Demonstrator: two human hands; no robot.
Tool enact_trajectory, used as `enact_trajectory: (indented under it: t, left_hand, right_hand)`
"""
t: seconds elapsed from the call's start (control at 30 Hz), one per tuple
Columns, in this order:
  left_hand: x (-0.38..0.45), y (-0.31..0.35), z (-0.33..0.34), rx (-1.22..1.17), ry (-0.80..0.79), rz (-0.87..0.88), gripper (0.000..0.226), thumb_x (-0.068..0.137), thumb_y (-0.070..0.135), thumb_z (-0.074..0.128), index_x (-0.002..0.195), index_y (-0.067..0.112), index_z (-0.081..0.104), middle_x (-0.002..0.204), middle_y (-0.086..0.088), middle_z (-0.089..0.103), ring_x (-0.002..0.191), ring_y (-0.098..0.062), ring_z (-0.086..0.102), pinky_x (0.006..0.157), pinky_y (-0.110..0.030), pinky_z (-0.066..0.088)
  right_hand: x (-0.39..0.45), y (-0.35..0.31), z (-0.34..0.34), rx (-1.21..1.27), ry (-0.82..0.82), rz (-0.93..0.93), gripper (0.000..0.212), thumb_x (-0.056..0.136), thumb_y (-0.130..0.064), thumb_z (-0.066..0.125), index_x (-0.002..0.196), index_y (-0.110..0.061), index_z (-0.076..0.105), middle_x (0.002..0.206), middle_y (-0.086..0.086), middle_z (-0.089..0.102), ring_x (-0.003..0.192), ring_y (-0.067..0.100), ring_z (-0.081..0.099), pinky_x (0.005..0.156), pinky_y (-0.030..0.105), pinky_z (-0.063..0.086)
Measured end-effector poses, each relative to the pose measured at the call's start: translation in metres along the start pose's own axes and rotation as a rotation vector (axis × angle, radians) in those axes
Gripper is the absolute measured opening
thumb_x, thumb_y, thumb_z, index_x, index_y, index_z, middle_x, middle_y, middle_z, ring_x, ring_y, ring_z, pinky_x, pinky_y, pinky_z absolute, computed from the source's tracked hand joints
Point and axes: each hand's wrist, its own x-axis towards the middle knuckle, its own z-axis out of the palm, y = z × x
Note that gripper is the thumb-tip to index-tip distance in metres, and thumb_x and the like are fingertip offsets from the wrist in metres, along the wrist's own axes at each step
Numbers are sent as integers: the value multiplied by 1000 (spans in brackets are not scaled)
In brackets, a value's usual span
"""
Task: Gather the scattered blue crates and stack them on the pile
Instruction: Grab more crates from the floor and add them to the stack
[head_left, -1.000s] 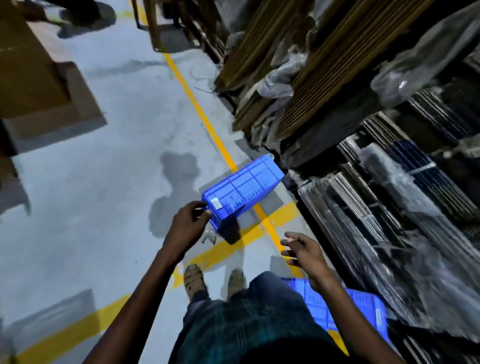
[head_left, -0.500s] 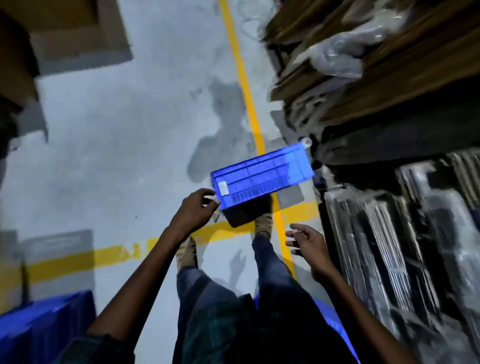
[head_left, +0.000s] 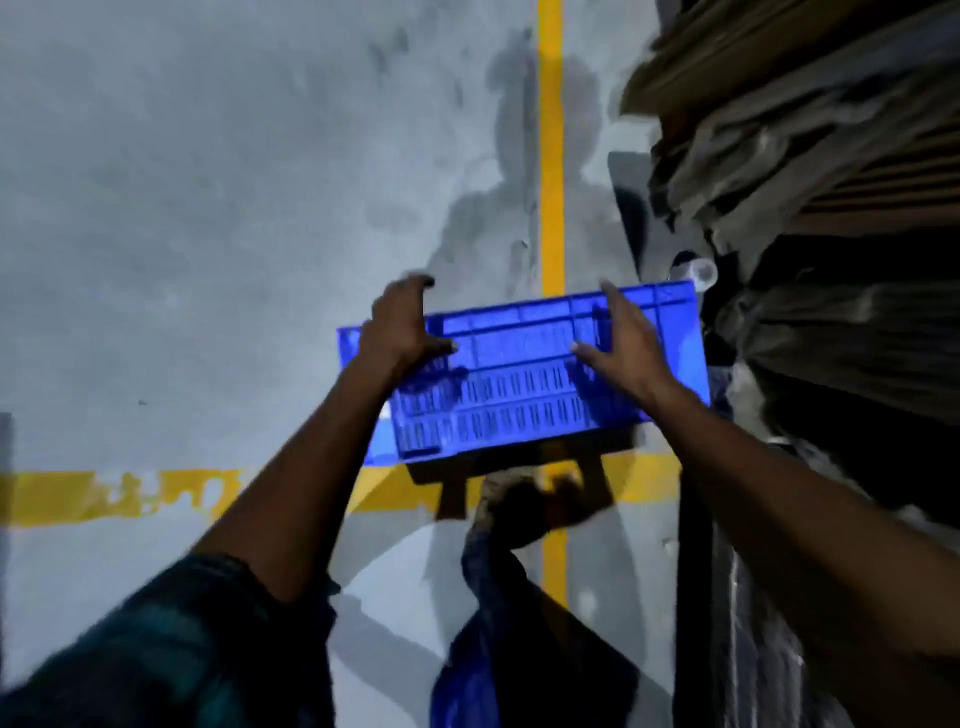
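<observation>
**Blue crate held w/ both hands over floor markings**

A person held a blue crate above the grey floor, approx. over the junction of two yellow lines. The left hand gripped the crate's left end, fingers curled over its far rim, thumb on the near slatted side. The right hand grasped near the crate's right end, fingers over the rim, thumb spread on the side. Right of the crate stood stacked cardboard and wrapped goods. Below the crate, a shoe showed, blurred.
</observation>
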Motion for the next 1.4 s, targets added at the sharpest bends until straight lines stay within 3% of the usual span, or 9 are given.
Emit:
enact_trajectory:
  t: [0.13, 0.27, 0.43, 0.57, 0.87, 1.03, 1.17, 1.3, 1.4]
  left_hand:
    - [31, -6, 48, 316, -116, -10, 114, 57, 39, 91, 150, 19, 27, 151, -12, 36, 140, -33, 32, 107, -54, 31]
    - [11, -11, 60, 433, -7, 38, 110, 58, 39, 90, 148, 20, 31, 141, -14, 44, 132, -35, 39, 103, -52, 31]
    - [-36, -21, 74, 537, -38, 112, 85, 59, 46, 86, 128, 15, 46, 120, -11, 59, 114, -33, 54, 95, -47, 32]
    - [-68, -33, 85, 547, -191, 80, 46, 69, 44, 81, 95, 17, 54, 102, -10, 69, 103, -30, 64, 90, -39, 35]
    - [-126, -69, 140, 583, -349, 199, 37, 86, 42, 66, 105, 14, 52, 115, -12, 64, 106, -34, 61, 81, -37, 46]
    - [-147, -121, 154, 643, -342, 233, 33, 85, 34, 65, 110, 14, 54, 115, -12, 65, 107, -34, 62, 81, -38, 47]
    - [-158, -182, 181, 656, -311, 282, 28, 81, 15, 63, 109, 13, 58, 105, -13, 67, 100, -36, 63, 74, -40, 50]
    - [-163, -217, 199, 751, -378, 216, 41, 79, 10, 63, 119, 13, 54, 108, -11, 64, 101, -35, 60, 71, -40, 52]
    - [-152, -221, 206, 792, -541, 171, 53, 82, 27, 70, 129, 17, 48, 122, -6, 61, 113, -29, 59, 83, -38, 50]
  right_hand:
    - [27, 9, 19, -423, -101, -153, 114, 70, -55, 78, 156, -35, 6, 164, 2, 11, 134, 42, 27, 103, 55, 37]
    - [20, 5, 21, -477, 21, -158, 116, 62, -48, 86, 154, -30, 18, 152, 7, 26, 122, 42, 34, 91, 52, 39]
    - [-20, 4, 20, -366, -74, -86, 101, 56, -70, 78, 141, -30, 41, 138, 9, 38, 121, 39, 34, 94, 49, 37]
    - [-67, 19, 33, -408, -95, 1, 84, 59, -64, 80, 127, -23, 53, 124, 9, 50, 115, 41, 41, 86, 49, 43]
    - [-149, 46, 104, -471, 84, 279, 47, 62, -35, 85, 99, -18, 61, 104, 11, 57, 106, 45, 47, 64, 36, 40]
    - [-198, 29, 169, -407, -55, 390, 46, 75, -35, 75, 113, -14, 59, 113, 16, 56, 106, 45, 55, 81, 45, 49]
    - [-234, 20, 255, -158, -215, 499, 59, 82, -38, 68, 130, -8, 52, 130, 19, 51, 120, 43, 50, 101, 51, 39]
    - [-258, 23, 312, 94, -273, 492, 75, 74, -49, 65, 132, -3, 52, 132, 23, 54, 123, 40, 52, 99, 45, 40]
    - [-256, 32, 318, 256, -202, 463, 51, 82, -29, 71, 121, 1, 61, 120, 25, 63, 113, 38, 59, 94, 42, 42]
